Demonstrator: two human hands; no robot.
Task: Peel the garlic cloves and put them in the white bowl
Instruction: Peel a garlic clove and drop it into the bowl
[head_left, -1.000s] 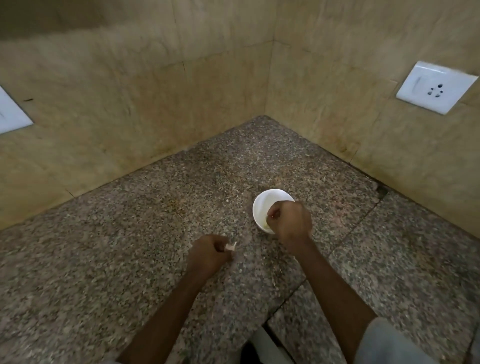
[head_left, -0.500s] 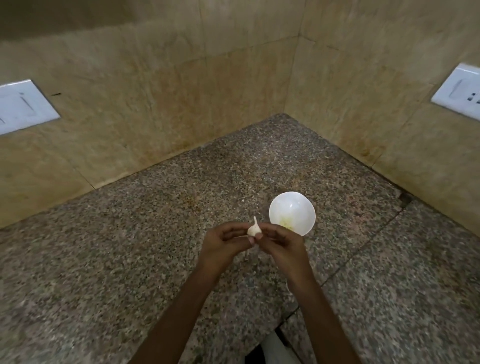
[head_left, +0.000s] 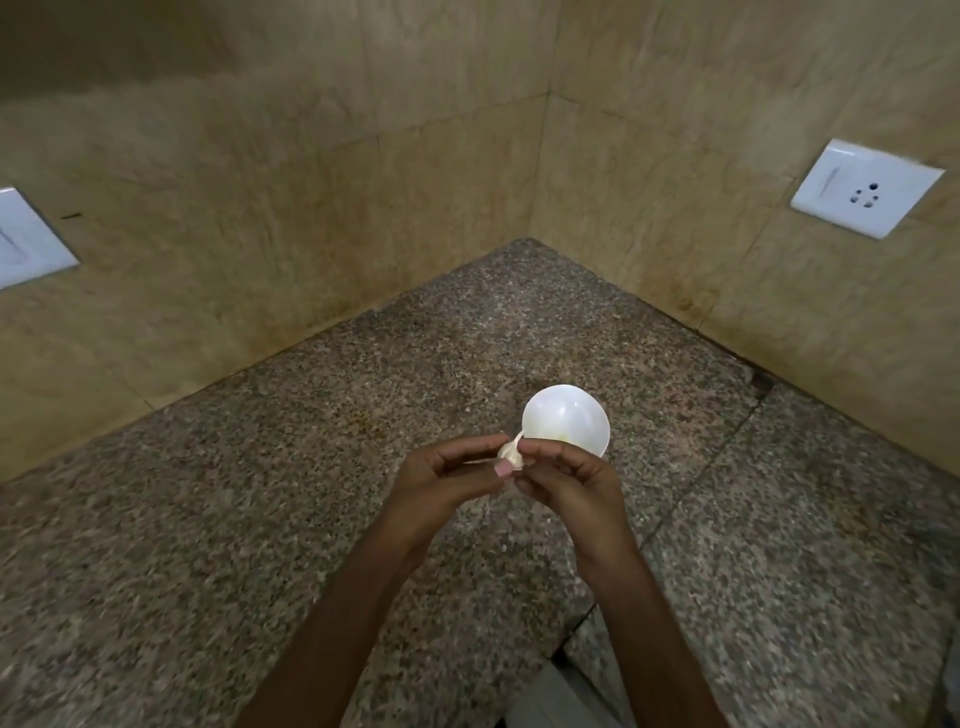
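We see 2 bare hands meeting above a speckled granite counter (head_left: 234, 545), just in front of the white bowl (head_left: 563, 408). The left hand (head_left: 444, 486) has its fingers curled inward, and its thumb and fingertips pinch a garlic clove (head_left: 511, 456) from the left side; the thumbnail shows just under the clove. The right hand (head_left: 571, 486) comes in from the other side with its fingers likewise curled, its forefinger and thumb pinching the same clove at the top right. The clove is pale and wears its papery skin, with a thin tail of skin pointing up toward the bowl's near rim; we cannot tell whether any skin has come loose. The clove is held in the air between the 2 hands, not in the bowl, and in this view it overlaps the bowl's lower left edge. The bowl stands upright on the counter beyond the fingertips, and the right hand's knuckles cover part of its near rim. A faint yellowish patch lies low inside it; we cannot tell what it is. Behind the counter 2 beige tiled walls (head_left: 311, 208) meet in a corner. A white socket plate (head_left: 865, 188) sits on the right wall, and 1 white switch plate (head_left: 26, 247) on the left wall is cut by the frame edge. A dark seam (head_left: 696, 473) runs across the counter right of the bowl.
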